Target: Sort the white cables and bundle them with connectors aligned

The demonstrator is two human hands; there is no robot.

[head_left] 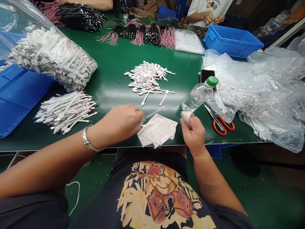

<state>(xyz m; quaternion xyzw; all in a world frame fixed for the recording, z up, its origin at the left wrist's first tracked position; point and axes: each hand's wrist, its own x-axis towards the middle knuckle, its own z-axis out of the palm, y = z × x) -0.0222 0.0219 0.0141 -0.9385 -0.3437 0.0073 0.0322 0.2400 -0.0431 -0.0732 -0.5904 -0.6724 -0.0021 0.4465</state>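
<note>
My left hand (125, 122), with a metal bangle on the wrist, is closed on a short white cable (153, 113) that is smeared by motion. A wad of white cloth (187, 117) is pinched in my right hand (195, 135). Between the hands a folded white cloth (158, 129) lies at the table's front edge. Beyond it is a loose pile of short white cables (147, 76), with two single cables lying apart in front. Another pile of white cables (68, 111) lies to the left of my left hand.
A clear bottle (197, 95) with a green cap and red-handled scissors (220, 121) are at the right, by plastic bags (269, 86). A bag of white connectors (52, 57) rests on a blue bin (21, 95). Across the table (109, 63) a person's hands (213, 18) work.
</note>
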